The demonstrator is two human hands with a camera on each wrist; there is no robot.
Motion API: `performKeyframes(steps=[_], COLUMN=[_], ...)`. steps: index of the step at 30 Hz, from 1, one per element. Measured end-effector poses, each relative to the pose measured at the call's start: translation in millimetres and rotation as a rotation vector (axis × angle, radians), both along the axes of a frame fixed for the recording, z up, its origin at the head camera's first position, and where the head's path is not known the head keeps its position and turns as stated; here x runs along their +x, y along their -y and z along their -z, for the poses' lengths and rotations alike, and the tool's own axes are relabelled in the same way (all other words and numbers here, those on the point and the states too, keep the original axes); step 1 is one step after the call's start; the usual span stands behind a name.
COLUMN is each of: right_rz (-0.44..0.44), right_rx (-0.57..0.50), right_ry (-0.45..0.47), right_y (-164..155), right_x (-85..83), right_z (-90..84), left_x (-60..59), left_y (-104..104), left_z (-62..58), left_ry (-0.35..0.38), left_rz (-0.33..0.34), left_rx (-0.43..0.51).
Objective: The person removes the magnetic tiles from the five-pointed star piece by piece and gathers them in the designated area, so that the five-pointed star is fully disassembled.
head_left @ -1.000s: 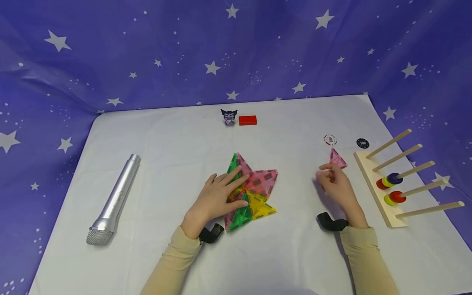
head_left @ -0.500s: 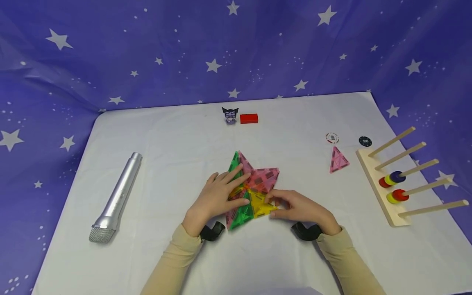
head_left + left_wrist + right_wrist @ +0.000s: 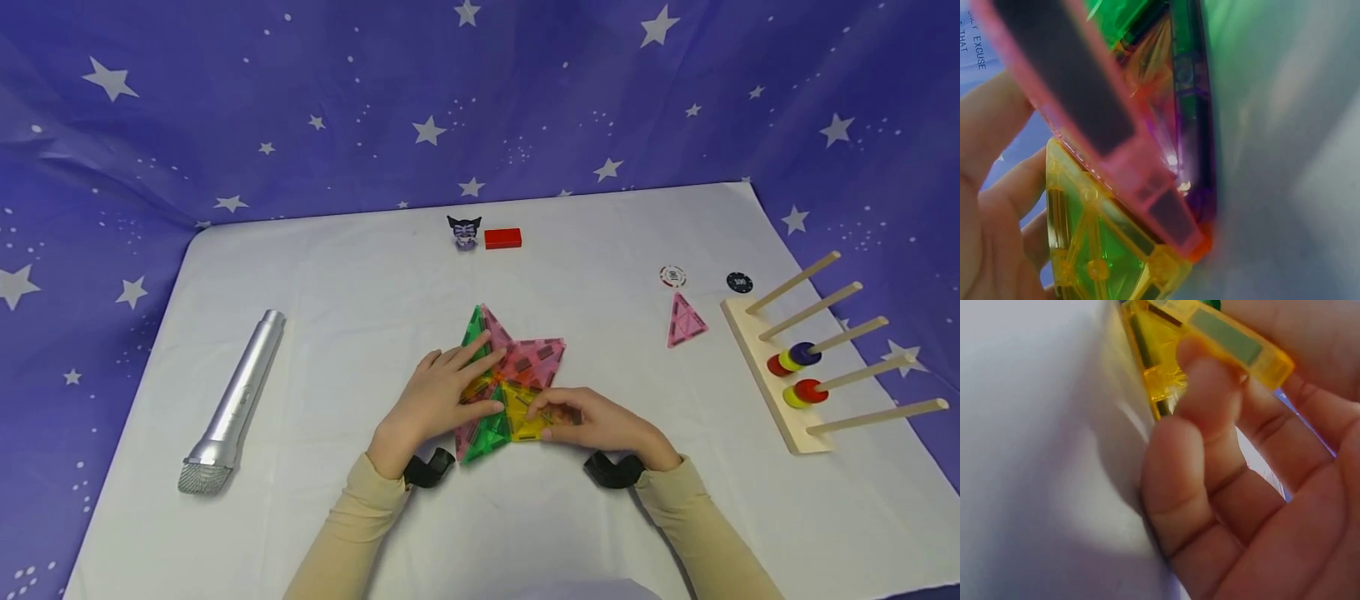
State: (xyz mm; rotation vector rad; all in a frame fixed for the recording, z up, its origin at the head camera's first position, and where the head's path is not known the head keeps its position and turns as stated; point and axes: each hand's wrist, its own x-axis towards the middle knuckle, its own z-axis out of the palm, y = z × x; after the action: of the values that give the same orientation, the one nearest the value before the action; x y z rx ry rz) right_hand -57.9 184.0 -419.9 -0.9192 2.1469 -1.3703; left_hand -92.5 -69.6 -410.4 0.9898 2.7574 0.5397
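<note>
A star-like figure of translucent magnetic tiles lies mid-table in the head view, with pink tiles (image 3: 531,360), green tiles (image 3: 489,435) and yellow tiles (image 3: 519,410). Across its left part, my left hand (image 3: 441,393) rests with fingers spread, hiding some of the tiles. My right hand (image 3: 600,418) pinches a yellow triangular magnetic tile at the figure's lower right. In the right wrist view this yellow tile (image 3: 1241,344) is tilted up from another yellow surface, with fingertips beneath its edge. The left wrist view shows a pink tile (image 3: 1079,81) standing at an angle beside a yellow tile (image 3: 1104,244).
A loose pink triangle tile (image 3: 686,322) lies right of the figure, below a white poker chip (image 3: 672,276) and a black chip (image 3: 739,282). At right is a wooden peg rack (image 3: 776,375) with rings; at left, a silver microphone (image 3: 234,400). A small figurine (image 3: 465,233) and red block (image 3: 502,239) stand behind.
My right hand has moved left from beside the loose pink triangle to the figure's yellow tiles, and the outer yellow tile is now lifted inward. The left hand has stayed in place.
</note>
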Motion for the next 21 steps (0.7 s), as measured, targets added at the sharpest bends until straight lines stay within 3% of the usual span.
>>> performKeyframes(steps=[4,15,21], right_rz=[-0.020,-0.081,-0.016], right_rx=[-0.021,-0.113,-0.196], right_ry=[0.023,0.140,0.148], right_y=[-1,-26,-35], right_x=[0.3,-5.9,-9.2], right_z=[-4.0,15.7,12.7], left_x=[-0.3,1.1,0.4], left_y=[0,0,1], left_z=[0.1,0.5,2.7], left_ry=[0.013,-0.005,-0.036], left_rz=[-0.005,0.007,0.021], left_rx=[-0.004,0.003,0.014])
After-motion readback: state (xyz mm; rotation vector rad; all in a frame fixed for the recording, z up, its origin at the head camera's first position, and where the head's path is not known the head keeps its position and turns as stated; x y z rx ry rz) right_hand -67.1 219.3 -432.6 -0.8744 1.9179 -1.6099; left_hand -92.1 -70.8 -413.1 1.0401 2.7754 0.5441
